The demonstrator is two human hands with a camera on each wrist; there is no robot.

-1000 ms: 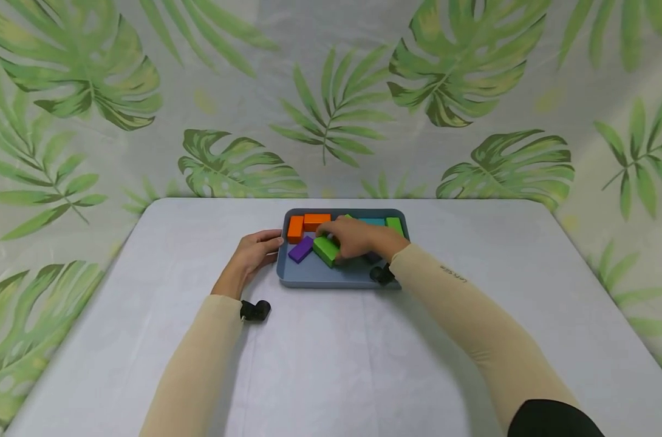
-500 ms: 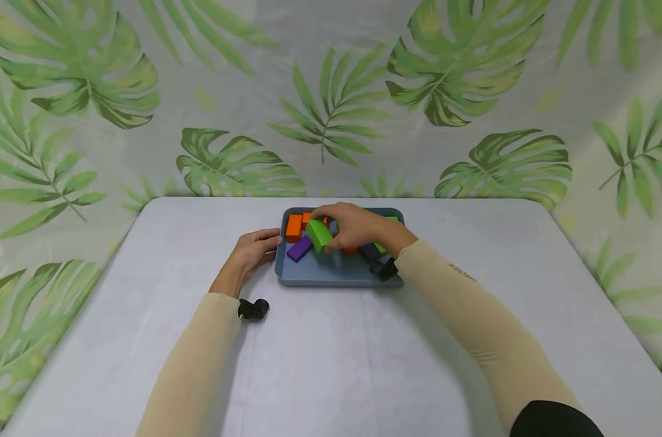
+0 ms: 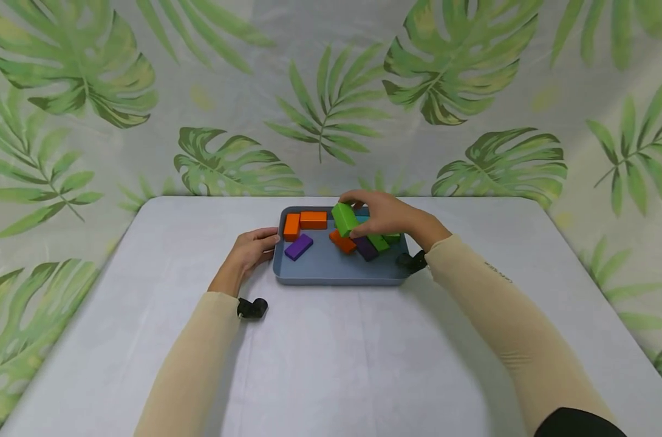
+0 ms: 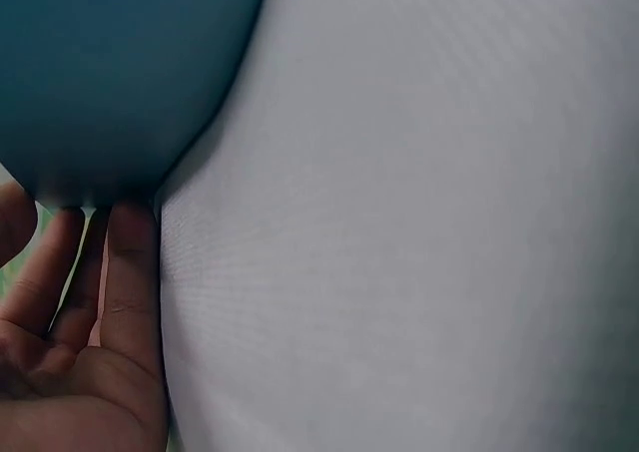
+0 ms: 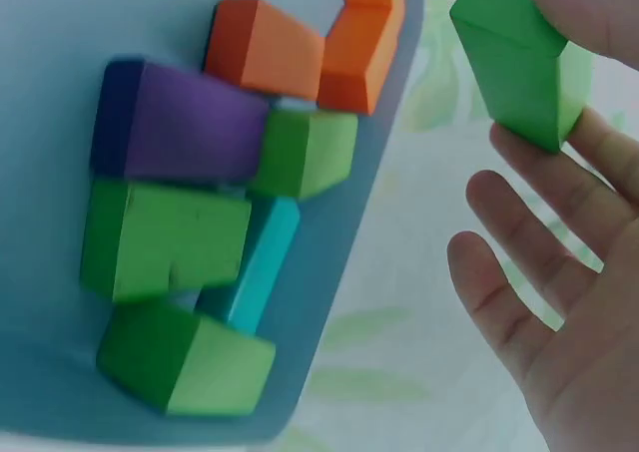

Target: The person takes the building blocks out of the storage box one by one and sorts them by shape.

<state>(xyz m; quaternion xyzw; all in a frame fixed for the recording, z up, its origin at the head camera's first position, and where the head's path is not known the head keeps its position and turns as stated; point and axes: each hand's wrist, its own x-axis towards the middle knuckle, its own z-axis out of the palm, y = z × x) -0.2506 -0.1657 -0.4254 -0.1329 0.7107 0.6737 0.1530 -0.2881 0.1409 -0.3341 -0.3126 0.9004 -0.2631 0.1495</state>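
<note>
My right hand [image 3: 391, 215] pinches a green block [image 3: 344, 220] between thumb and fingers above the far side of a blue-grey tray [image 3: 320, 270]. The right wrist view shows this raised green block [image 5: 514, 68] apart from the others, the lower fingers spread below it. At the tray's left end, my left hand [image 3: 250, 250] touches the outer wall with straight fingers. Up close in the left wrist view, the fingertips of that hand [image 4: 85, 372] meet the tray wall [image 4: 110, 83].
Inside the tray, two orange blocks [image 3: 313, 220] lie at the far left corner, near a purple block [image 3: 299, 247]. Towards the right sit an orange block [image 3: 342, 242], another purple block [image 3: 366, 249], several green blocks [image 5: 165, 237] and a turquoise block [image 5: 262, 262]. White cloth [image 3: 309, 358] covers the table.
The right hand has lifted the green block out of the tray's middle and carried it to the right and away from me. My left hand stays at the tray's left end.
</note>
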